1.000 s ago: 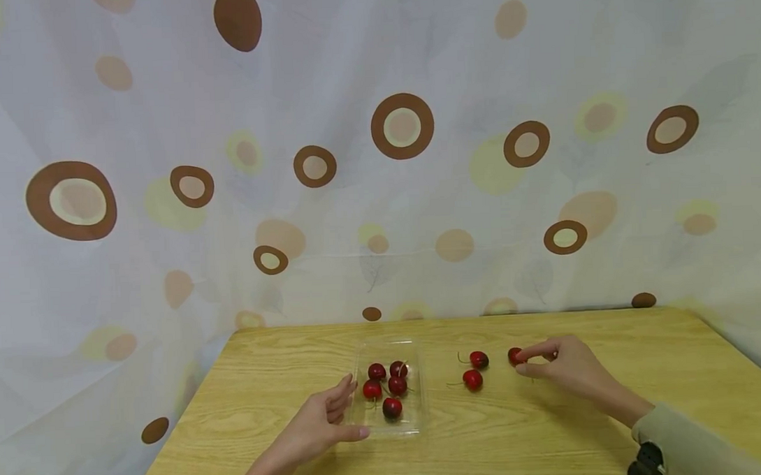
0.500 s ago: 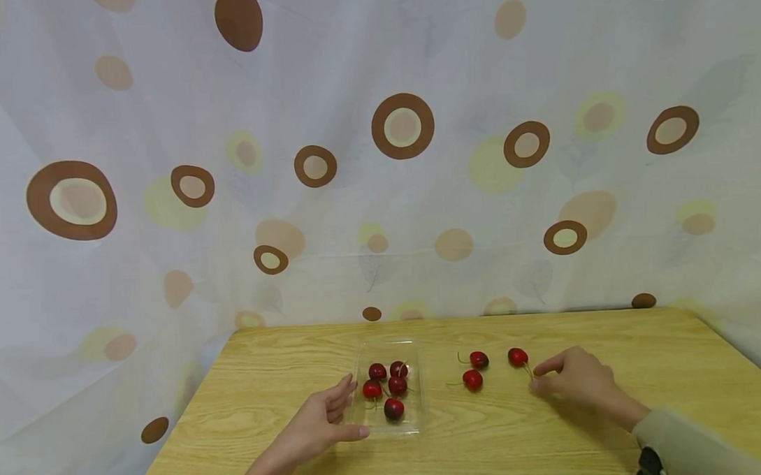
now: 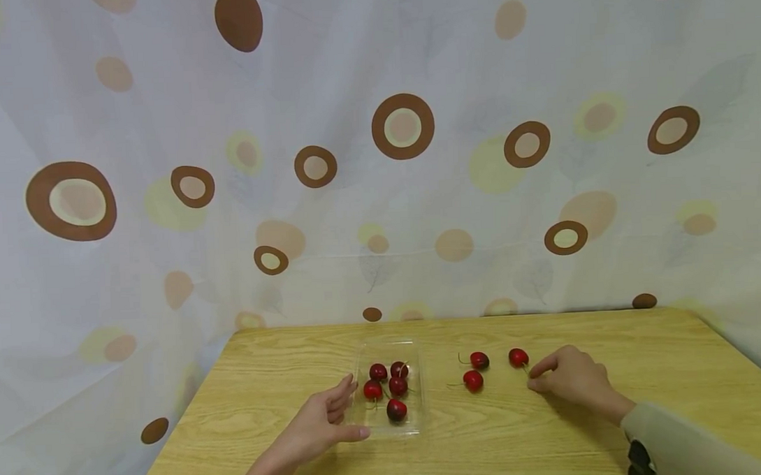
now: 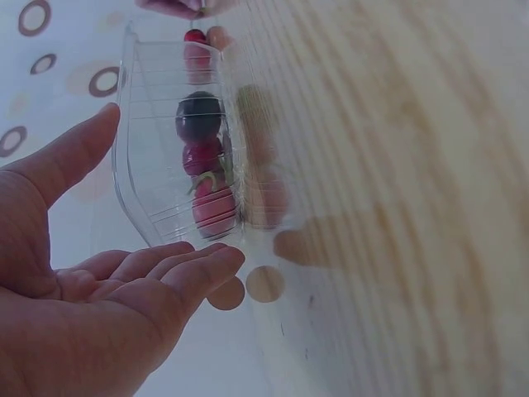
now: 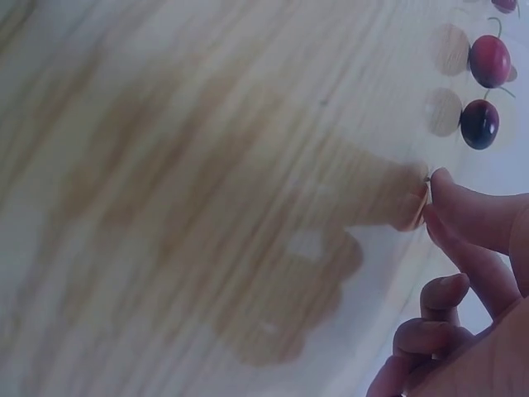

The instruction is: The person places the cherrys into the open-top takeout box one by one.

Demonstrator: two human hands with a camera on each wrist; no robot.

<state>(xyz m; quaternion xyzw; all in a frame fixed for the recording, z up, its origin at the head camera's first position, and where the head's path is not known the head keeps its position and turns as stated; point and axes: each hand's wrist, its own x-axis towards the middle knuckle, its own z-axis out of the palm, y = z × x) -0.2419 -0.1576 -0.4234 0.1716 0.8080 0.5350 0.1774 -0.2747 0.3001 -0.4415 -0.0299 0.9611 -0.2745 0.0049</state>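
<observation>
A clear plastic box [image 3: 421,390] stands on the wooden table with several dark red cherries [image 3: 397,386] inside. At its left side is my left hand [image 3: 320,425], fingers fairly straight and thumb spread by the near corner. The left wrist view shows this left hand [image 4: 107,289] with its palm facing the box wall [image 4: 136,149]. To the right, my right hand [image 3: 574,377] pinches the stem end of a lone cherry [image 3: 518,358], which lies on the table. In the right wrist view, the thumb and forefinger of the right hand [image 5: 463,273] meet at the stem tip.
Two more stemmed cherries, one farther back [image 3: 479,360] and one nearer [image 3: 473,381], lie between the box and my right hand. A patterned curtain [image 3: 405,216] hangs behind the wooden table [image 3: 488,443].
My right hand has moved off the lone cherry's body, back toward me, to its stem end. The nearest cherry in the box has rolled slightly right. My left hand stays put.
</observation>
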